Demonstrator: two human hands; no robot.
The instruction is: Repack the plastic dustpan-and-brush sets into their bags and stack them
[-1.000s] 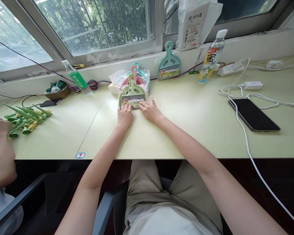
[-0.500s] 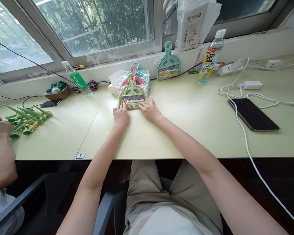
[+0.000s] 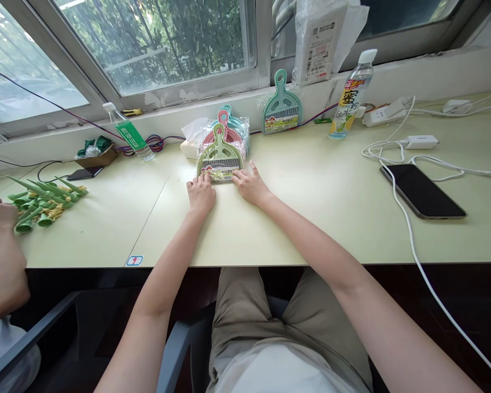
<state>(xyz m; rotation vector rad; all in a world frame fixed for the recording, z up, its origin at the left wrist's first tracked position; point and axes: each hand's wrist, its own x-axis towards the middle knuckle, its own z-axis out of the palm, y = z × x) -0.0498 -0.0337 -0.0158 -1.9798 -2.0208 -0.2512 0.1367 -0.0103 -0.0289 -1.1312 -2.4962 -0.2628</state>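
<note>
A green dustpan and brush set (image 3: 220, 158) in clear wrapping leans upright, handle up, at the front of a row of similar sets. Behind it show a pink dustpan (image 3: 224, 117) and blue-green ones (image 3: 242, 131), partly covered. My left hand (image 3: 201, 194) has its fingers closed at the lower left corner of the green set. At the lower right corner my right hand (image 3: 251, 184) grips the set, one finger raised away from it. The fingertips are partly hidden against the wrapping.
Another wrapped blue-green dustpan set (image 3: 282, 106) leans on the wall. Drink bottles (image 3: 131, 134) stand left and right. At right lie a phone (image 3: 425, 191) and white cables (image 3: 409, 240). Green cone-shaped pieces (image 3: 45, 202) lie near another person's hand (image 3: 0, 256) at left.
My left hand and the green set have shifted very slightly to the left. My right hand stays in nearly the same place.
</note>
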